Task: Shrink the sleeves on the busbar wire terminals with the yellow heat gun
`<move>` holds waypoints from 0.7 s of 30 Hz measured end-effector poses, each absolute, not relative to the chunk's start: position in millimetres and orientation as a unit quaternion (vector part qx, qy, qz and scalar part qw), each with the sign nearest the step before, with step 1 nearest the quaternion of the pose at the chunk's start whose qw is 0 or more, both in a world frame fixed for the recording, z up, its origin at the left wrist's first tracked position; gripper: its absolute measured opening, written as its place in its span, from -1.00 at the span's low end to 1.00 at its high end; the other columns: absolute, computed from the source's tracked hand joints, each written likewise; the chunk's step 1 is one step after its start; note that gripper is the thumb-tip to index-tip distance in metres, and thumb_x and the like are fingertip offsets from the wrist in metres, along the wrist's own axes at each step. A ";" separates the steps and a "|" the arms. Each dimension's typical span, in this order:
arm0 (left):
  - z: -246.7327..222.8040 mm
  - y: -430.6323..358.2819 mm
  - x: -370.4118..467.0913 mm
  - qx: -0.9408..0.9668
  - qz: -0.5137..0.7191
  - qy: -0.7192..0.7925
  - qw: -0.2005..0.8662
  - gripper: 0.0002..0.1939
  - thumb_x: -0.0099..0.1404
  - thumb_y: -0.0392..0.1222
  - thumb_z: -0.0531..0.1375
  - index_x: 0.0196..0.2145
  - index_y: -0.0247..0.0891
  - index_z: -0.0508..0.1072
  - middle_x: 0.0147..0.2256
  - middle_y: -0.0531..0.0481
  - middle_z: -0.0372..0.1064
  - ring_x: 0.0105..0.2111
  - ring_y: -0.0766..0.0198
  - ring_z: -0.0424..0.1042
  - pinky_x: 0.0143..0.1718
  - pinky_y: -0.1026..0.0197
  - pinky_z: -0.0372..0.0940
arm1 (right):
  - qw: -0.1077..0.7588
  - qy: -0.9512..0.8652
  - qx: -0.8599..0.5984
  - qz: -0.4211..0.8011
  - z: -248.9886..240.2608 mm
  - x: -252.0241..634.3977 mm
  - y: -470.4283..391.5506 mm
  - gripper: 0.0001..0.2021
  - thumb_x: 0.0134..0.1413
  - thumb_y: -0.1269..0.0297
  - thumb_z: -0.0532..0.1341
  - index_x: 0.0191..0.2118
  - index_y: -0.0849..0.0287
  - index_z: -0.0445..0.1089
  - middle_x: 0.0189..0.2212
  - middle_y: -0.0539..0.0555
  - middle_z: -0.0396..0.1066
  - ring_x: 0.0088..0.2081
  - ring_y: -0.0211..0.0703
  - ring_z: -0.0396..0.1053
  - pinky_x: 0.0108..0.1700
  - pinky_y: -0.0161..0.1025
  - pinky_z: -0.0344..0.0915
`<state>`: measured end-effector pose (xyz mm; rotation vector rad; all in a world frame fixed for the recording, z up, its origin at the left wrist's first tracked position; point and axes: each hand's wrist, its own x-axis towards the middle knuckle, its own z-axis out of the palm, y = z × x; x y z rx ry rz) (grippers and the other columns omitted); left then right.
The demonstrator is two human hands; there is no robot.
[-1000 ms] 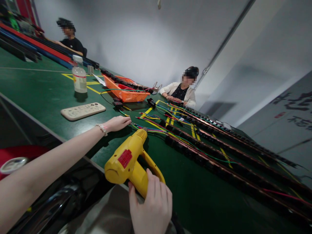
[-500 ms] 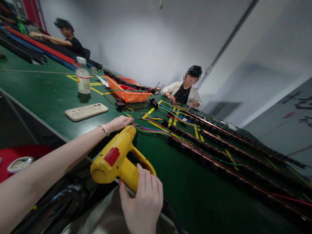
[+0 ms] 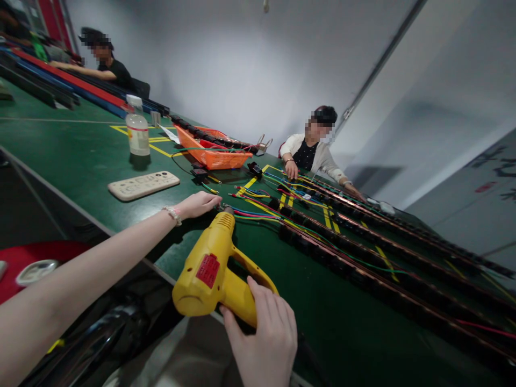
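Heat gun (image 3: 203,269) is lying across the near edge of the table (image 3: 290,290), its nozzle (image 3: 228,210) pointing inward over the green top, just beside the left fingertips. Right hand (image 3: 266,328) is grasping the handle, thumb on one side, fingers wrapping the other; can't tell if the trigger is being pressed. Left hand (image 3: 198,205) is reaching in over the same edge, fingers bunching together at the ends of the coloured wires (image 3: 260,217); can't tell if they're actually pinching any. So nozzle, fingers and wire ends are all sitting close together. Wires are running into the black-and-copper strips (image 3: 355,274), which are slanting toward the right side. Phone (image 3: 144,186) is lying near the near edge, left of the left hand; bottle (image 3: 137,133) is standing beyond it. Orange basket (image 3: 223,160) is sitting toward the far edge, where a co-worker in a white jacket (image 3: 328,156) is reaching over the strips.
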<state>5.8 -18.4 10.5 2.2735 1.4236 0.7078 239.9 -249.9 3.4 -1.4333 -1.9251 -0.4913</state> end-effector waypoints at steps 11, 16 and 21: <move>11.2 -19.3 5.5 0.815 0.242 0.497 0.177 -0.44 0.37 0.12 -0.21 -0.32 -0.33 0.43 -0.46 -0.02 0.32 -0.43 0.30 0.23 -0.38 0.30 0.09 | 0.315 -0.718 -0.569 -0.247 5.1 282.8 -258.0 -0.50 0.04 -0.09 0.17 -0.01 0.16 0.31 -0.23 0.02 0.40 -0.19 -0.19 0.28 -0.07 -0.23 0.13; 9.8 -18.0 5.0 0.815 0.236 0.500 0.174 -0.43 0.37 0.12 -0.19 -0.35 -0.33 0.44 -0.43 -0.03 0.36 -0.42 0.30 0.25 -0.36 0.30 0.08 | 0.295 -0.697 -0.597 -0.265 5.0 294.6 -259.8 -0.51 0.06 -0.11 0.13 -0.02 0.15 0.31 -0.24 0.01 0.40 -0.22 -0.19 0.29 -0.11 -0.23 0.13; 9.8 -17.9 4.8 0.814 0.231 0.502 0.181 -0.44 0.37 0.11 -0.18 -0.32 -0.33 0.45 -0.34 -0.05 0.41 -0.38 0.29 0.28 -0.32 0.31 0.11 | 0.289 -0.671 -0.621 -0.284 5.4 303.8 -260.7 -0.52 0.07 -0.11 0.11 -0.04 0.15 0.33 -0.25 0.03 0.40 -0.24 -0.17 0.31 -0.15 -0.21 0.14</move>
